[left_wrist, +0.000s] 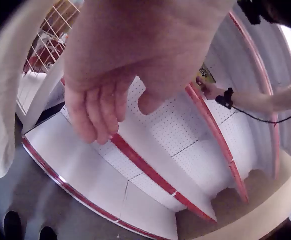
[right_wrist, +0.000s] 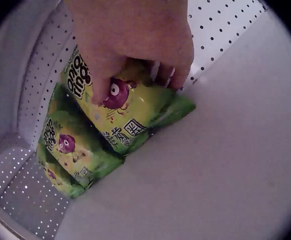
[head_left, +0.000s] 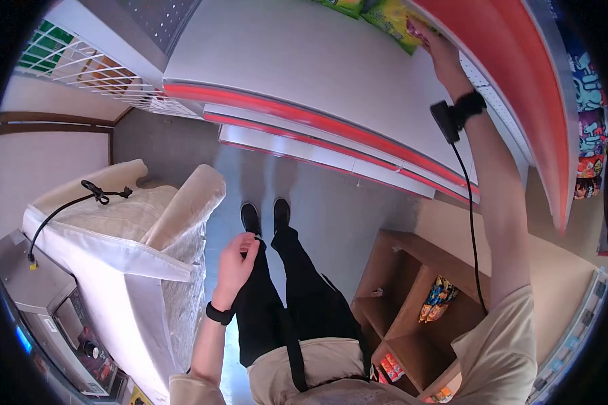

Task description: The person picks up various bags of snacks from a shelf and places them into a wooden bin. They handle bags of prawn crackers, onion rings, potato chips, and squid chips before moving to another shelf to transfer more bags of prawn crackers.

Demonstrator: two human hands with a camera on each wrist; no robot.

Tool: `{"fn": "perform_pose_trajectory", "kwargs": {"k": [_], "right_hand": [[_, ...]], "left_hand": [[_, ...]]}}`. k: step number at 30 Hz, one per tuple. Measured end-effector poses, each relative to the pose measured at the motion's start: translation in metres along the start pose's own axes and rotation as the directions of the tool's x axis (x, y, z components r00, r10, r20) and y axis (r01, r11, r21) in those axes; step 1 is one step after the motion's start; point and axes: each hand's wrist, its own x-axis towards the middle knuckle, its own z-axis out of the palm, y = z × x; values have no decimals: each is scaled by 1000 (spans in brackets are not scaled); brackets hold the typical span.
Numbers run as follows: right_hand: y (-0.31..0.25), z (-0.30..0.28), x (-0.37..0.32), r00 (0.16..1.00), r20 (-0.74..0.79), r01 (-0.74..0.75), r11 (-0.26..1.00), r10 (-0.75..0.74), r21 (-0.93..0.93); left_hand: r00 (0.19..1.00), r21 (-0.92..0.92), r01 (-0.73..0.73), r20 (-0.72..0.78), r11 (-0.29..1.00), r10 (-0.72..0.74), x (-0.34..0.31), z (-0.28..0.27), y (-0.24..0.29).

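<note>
In the right wrist view my right hand (right_wrist: pixel 135 45) grips the top of a green and yellow snack bag (right_wrist: pixel 120 107), thumb on its front and fingers behind. Two similar bags, the nearer one (right_wrist: pixel 68 145) beside it, stand in a row on the white shelf (right_wrist: pixel 210 165). From the head view, the right hand (head_left: pixel 439 57) reaches under a red-edged upper shelf to the bag (head_left: pixel 392 23). My left hand (head_left: pixel 238 266) hangs in front of the legs with nothing in it; its fingers hang loosely bent in the left wrist view (left_wrist: pixel 105 105).
Red-edged shelves (head_left: pixel 284 111) run across the front, with a white wire basket (head_left: pixel 108 77) at the left. A covered, cloth-draped object (head_left: pixel 115 250) stands at the left. A brown cubby unit (head_left: pixel 412 324) holding packets is at the lower right. Other snack bags (head_left: pixel 591 135) hang far right.
</note>
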Motion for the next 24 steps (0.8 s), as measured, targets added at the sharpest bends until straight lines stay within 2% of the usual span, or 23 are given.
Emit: {"fn": "perform_pose_trajectory", "kwargs": {"k": [4, 6, 7, 8, 9, 10, 11, 12, 14, 15, 17, 18, 19, 20, 21, 22, 23, 24], "right_hand": [[-11, -23, -53, 992, -103, -82, 995, 75, -60], [-20, -32, -101, 980, -162, -138, 985, 119, -108], [-34, -27, -133, 991, -64, -124, 986, 118, -111], [-42, -19, -168, 988, -87, -143, 974, 130, -174], [-42, -24, -200, 978, -17, -208, 959, 209, -193], [-43, -24, -234, 946, -58, -325, 919, 320, -223], [-47, -7, -265, 934, -56, -354, 890, 354, -287], [-48, 6, -288, 875, -39, -475, 839, 482, -266], [-32, 30, -324, 795, 107, -555, 788, 597, -267], [-32, 51, -333, 745, 146, -603, 751, 651, -269], [-5, 69, -350, 711, 298, -550, 767, 638, -330], [-1, 81, -352, 706, 325, -535, 775, 629, -337], [3, 90, -353, 702, 352, -520, 783, 620, -341], [5, 95, -352, 701, 350, -523, 782, 621, -339], [6, 100, -350, 661, 435, -438, 785, 611, -438], [5, 103, -343, 608, 513, -337, 782, 606, -524], [-2, 104, -335, 610, 512, -337, 783, 605, -523], [-18, 108, -319, 522, 580, -319, 774, 626, -547]], "left_hand": [[999, -136, 35, 6, 990, -34, 11, -1, 18], [1000, -216, -8, 27, 976, 14, 14, -2, 27], [1000, -226, -7, 28, 974, 14, 15, -1, 33], [998, -277, -39, 38, 960, 52, 17, -1, 39], [995, -325, -73, 43, 943, 91, 18, -2, 45], [988, -354, -54, 118, 934, 102, 19, -4, 49], [988, -360, -56, 116, 931, 104, 19, -6, 57], [971, -370, -104, 161, 923, 174, 20, -7, 68], [914, -446, -155, 273, 882, 299, 22, 1, 69], [915, -448, -154, 273, 881, 298, 21, 3, 73], [882, -508, -117, 341, 853, 324, 17, 7, 88], [883, -495, -43, 387, 868, 265, 14, 8, 92], [883, -494, -41, 389, 868, 263, 12, 6, 97], [886, -415, -56, 398, 908, 237, 10, 3, 101], [889, -332, -71, 407, 940, 211, 9, 1, 103], [914, -319, -23, 376, 947, 149, 7, -1, 102], [913, -319, -24, 378, 947, 151, 6, -2, 99], [928, -371, 36, 356, 928, 106, 6, -4, 95]]}}
